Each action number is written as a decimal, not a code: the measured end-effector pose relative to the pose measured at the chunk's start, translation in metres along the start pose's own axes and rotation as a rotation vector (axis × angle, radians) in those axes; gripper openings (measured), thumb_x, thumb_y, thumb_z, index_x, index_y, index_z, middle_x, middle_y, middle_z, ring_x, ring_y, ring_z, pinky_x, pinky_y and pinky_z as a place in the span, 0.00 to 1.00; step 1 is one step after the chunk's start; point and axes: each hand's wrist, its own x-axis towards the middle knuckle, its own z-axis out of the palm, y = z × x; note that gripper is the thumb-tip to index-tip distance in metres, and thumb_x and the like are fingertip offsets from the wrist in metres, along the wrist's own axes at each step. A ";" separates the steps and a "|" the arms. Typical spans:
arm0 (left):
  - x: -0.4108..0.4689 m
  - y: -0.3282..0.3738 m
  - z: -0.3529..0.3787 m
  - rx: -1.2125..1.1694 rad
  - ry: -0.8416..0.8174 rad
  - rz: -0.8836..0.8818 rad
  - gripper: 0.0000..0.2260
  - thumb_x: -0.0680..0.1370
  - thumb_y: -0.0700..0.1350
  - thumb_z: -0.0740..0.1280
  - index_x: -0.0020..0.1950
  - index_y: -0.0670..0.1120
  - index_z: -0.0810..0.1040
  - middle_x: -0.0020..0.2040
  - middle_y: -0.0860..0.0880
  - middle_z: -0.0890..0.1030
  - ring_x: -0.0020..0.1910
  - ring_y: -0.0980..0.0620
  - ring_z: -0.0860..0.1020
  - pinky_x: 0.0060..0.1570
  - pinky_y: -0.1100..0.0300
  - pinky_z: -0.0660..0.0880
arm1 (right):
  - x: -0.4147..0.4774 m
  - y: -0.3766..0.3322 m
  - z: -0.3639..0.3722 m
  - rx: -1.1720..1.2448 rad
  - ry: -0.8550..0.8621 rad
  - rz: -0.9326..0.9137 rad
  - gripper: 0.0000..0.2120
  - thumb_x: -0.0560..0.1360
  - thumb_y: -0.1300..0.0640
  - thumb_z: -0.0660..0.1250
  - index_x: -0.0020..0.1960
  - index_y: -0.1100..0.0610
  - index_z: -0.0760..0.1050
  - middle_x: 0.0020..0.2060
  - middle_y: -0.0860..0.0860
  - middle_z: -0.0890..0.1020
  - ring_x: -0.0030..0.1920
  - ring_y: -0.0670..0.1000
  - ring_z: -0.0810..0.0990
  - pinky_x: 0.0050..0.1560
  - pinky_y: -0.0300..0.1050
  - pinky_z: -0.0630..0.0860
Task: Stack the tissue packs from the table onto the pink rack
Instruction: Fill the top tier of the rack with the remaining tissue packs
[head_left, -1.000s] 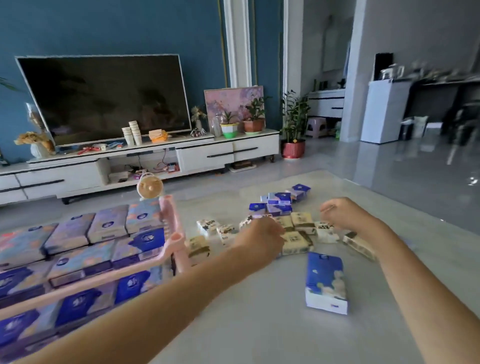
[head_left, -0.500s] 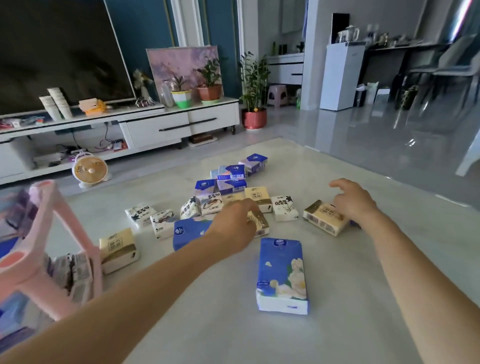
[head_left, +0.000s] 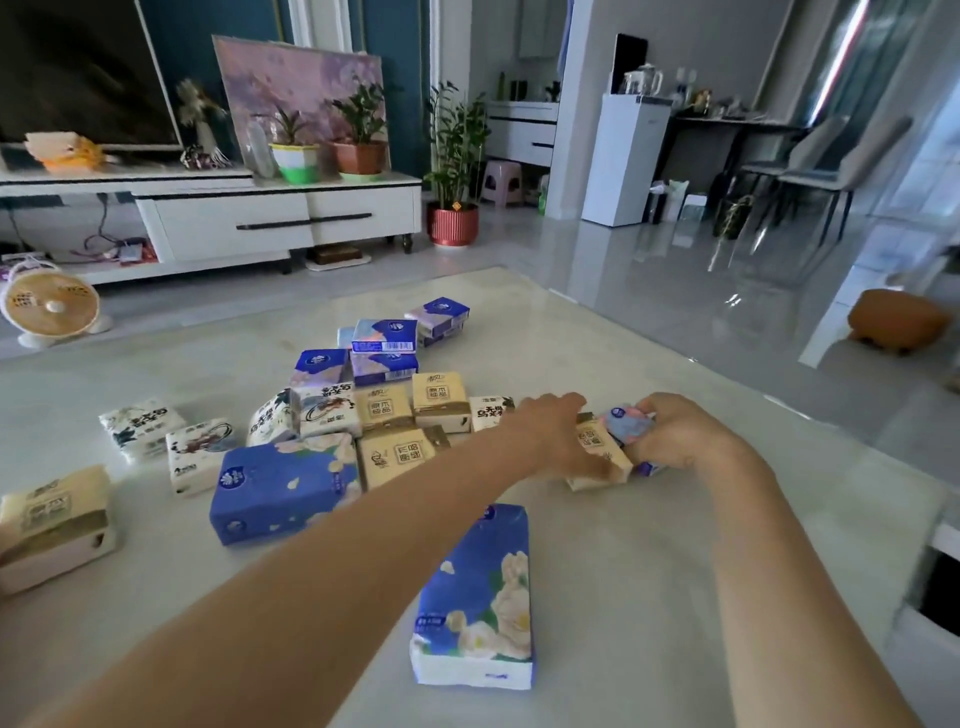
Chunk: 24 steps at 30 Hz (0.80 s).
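The left hand's (head_left: 545, 431) fingers (head_left: 565, 401) curl over a beige pack (head_left: 597, 454) and grip it on the worktop (head_left: 639, 571). Just beside it, the right hand's (head_left: 680, 436) fingers (head_left: 652, 410) are closed round a small blue pack (head_left: 628, 423), which touches the beige pack's far end. Both sit at the right edge of a loose pile (head_left: 384, 405) of beige, white and blue packs mid-worktop. A large blue pack (head_left: 475, 597) lies nearer, between the forearms; another blue pack (head_left: 285, 488) lies left of the left forearm. On the floor beyond, a fan (head_left: 52, 306) stands before a TV cabinet (head_left: 234, 223).
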 end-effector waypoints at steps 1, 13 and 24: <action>0.005 0.004 0.004 0.078 -0.032 -0.013 0.34 0.70 0.58 0.70 0.70 0.46 0.62 0.66 0.45 0.69 0.65 0.45 0.68 0.61 0.54 0.65 | 0.000 -0.001 0.002 0.020 -0.002 0.006 0.19 0.67 0.63 0.71 0.57 0.63 0.74 0.55 0.60 0.78 0.55 0.59 0.78 0.57 0.49 0.76; -0.110 0.005 -0.070 -0.049 0.631 0.066 0.40 0.67 0.55 0.72 0.73 0.48 0.56 0.64 0.51 0.68 0.64 0.50 0.64 0.64 0.58 0.63 | -0.061 -0.103 -0.048 0.653 0.029 -0.417 0.16 0.69 0.67 0.72 0.55 0.59 0.74 0.43 0.53 0.79 0.36 0.45 0.76 0.36 0.36 0.75; -0.423 -0.068 -0.185 -0.014 1.067 -0.431 0.27 0.59 0.69 0.68 0.52 0.55 0.73 0.48 0.49 0.75 0.39 0.54 0.75 0.29 0.68 0.69 | -0.284 -0.316 -0.018 0.517 -0.347 -1.278 0.18 0.65 0.63 0.75 0.52 0.53 0.76 0.42 0.47 0.79 0.40 0.44 0.76 0.39 0.35 0.75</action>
